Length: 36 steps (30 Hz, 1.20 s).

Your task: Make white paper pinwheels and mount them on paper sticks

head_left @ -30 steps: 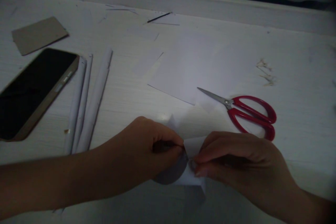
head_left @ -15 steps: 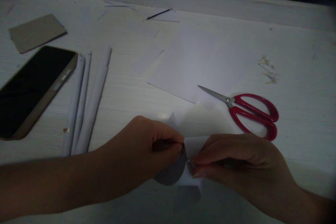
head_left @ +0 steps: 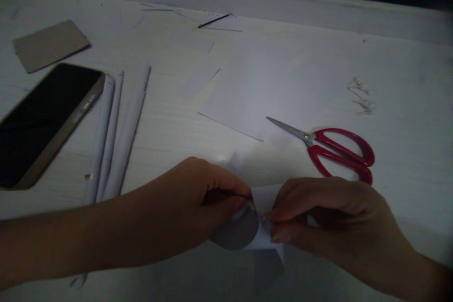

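Observation:
Near the front of the table, a folded white paper piece (head_left: 264, 240) is between my hands. It has a rounded, shaded curl on its left and pointed corners above and below. My left hand (head_left: 205, 198) pinches the paper at its upper left, thumb against forefinger. On the right, my right hand (head_left: 325, 212) is closed in a pinch at the middle of the paper; a small pale bit shows at its fingertips, too blurred to name. Just behind the right hand lie red-handled scissors (head_left: 309, 138), blades pointing left.
A phone (head_left: 46, 122) and rolled paper tubes (head_left: 130, 127) lie at the left, with a brown card (head_left: 51, 46) behind. A white paper sheet (head_left: 269, 80) lies mid-table. Several small thin sticks (head_left: 360, 96) are at the right; a dark thin stick (head_left: 214, 20) lies farther back.
Both hands have shifted slightly right with the paper, and the paper's curl and lower corner have turned a little. The things on the table have stayed put.

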Motion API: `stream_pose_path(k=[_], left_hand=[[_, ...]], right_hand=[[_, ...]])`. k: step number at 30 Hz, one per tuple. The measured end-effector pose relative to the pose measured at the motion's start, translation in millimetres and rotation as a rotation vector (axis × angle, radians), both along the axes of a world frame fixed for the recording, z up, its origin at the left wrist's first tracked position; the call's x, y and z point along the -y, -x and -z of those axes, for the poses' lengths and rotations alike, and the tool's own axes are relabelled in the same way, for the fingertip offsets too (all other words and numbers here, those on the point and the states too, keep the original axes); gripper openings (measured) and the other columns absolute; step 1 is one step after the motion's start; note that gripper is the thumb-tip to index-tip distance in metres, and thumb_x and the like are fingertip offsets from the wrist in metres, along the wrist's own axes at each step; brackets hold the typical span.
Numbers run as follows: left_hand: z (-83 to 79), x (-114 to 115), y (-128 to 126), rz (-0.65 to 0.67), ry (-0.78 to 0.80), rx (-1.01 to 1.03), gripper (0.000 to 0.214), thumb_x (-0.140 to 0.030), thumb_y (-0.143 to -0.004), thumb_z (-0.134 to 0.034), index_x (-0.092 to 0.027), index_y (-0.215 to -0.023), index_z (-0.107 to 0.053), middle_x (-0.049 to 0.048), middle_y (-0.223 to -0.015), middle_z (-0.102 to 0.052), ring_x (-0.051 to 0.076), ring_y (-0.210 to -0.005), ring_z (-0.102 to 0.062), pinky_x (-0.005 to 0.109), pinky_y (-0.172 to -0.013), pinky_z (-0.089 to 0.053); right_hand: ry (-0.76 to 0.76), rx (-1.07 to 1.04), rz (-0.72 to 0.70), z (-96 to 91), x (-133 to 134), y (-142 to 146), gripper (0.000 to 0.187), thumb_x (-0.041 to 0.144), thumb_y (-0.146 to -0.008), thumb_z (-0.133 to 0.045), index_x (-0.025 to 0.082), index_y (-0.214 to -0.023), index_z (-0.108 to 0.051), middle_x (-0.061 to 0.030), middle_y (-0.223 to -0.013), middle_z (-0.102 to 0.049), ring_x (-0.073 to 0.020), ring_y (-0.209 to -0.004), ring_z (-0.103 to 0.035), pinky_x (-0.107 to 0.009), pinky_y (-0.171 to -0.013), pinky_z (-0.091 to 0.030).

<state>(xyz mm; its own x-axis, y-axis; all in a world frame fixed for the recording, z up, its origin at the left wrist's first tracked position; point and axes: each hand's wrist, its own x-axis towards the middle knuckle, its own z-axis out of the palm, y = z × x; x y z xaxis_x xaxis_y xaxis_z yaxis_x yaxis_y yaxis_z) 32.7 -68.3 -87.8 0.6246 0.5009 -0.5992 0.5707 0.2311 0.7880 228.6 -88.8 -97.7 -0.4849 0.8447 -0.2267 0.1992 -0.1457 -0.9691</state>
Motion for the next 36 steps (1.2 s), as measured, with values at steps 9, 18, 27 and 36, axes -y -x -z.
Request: stream_pose_path(k=[9, 18, 27, 36], left_hand=[[-7.1, -1.6, 0.7, 0.098, -0.018, 0.057, 0.021, -0.014, -0.079, -0.038, -0.017, -0.069, -0.056, -0.0052, -0.059, -0.046, 0.004, -0.047, -0.043, 0.012, -0.04, -0.029], [-8.2, -2.5, 1.8, 0.136, -0.174, 0.147, 0.024, -0.006, -0.079, -0.038, -0.018, -0.067, -0.055, -0.0061, -0.067, -0.049, 0.003, -0.051, -0.044, 0.01, -0.048, -0.032], [-8.1, -1.0, -1.5, 0.013, 0.004, 0.006, 0.018, -0.017, -0.076, -0.042, -0.018, -0.074, -0.06, -0.0053, -0.057, -0.049, 0.006, -0.05, -0.042, 0.014, -0.045, -0.031], [-12.8, -5.7, -5.1, -0.007, 0.059, -0.029, 0.023, -0.014, -0.076, -0.04, -0.016, -0.072, -0.063, -0.0056, -0.052, -0.046, 0.004, -0.046, -0.041, 0.013, -0.04, -0.027]], right_hand=[[0.144, -0.075, 0.032, 0.1, -2.0, -2.8, 0.009, 0.016, -0.062, -0.07, 0.021, -0.068, -0.066, 0.0006, -0.062, -0.063, -0.0109, -0.056, -0.055, -0.02, -0.045, -0.04], [0.157, -0.105, 0.015, 0.8, -2.2, -4.2, 0.011, 0.014, -0.062, -0.07, 0.022, -0.069, -0.066, 0.0009, -0.063, -0.063, -0.0095, -0.055, -0.054, -0.02, -0.044, -0.039], [0.145, -0.124, -0.033, 0.7, -2.9, -3.8, 0.014, 0.01, -0.062, -0.069, 0.022, -0.069, -0.065, 0.001, -0.063, -0.063, -0.0109, -0.06, -0.055, -0.021, -0.05, -0.042], [0.07, -0.063, -0.088, -0.8, -5.1, -4.4, 0.008, 0.014, -0.064, -0.068, 0.018, -0.069, -0.065, -0.0009, -0.063, -0.063, -0.0121, -0.06, -0.057, -0.022, -0.05, -0.045]])
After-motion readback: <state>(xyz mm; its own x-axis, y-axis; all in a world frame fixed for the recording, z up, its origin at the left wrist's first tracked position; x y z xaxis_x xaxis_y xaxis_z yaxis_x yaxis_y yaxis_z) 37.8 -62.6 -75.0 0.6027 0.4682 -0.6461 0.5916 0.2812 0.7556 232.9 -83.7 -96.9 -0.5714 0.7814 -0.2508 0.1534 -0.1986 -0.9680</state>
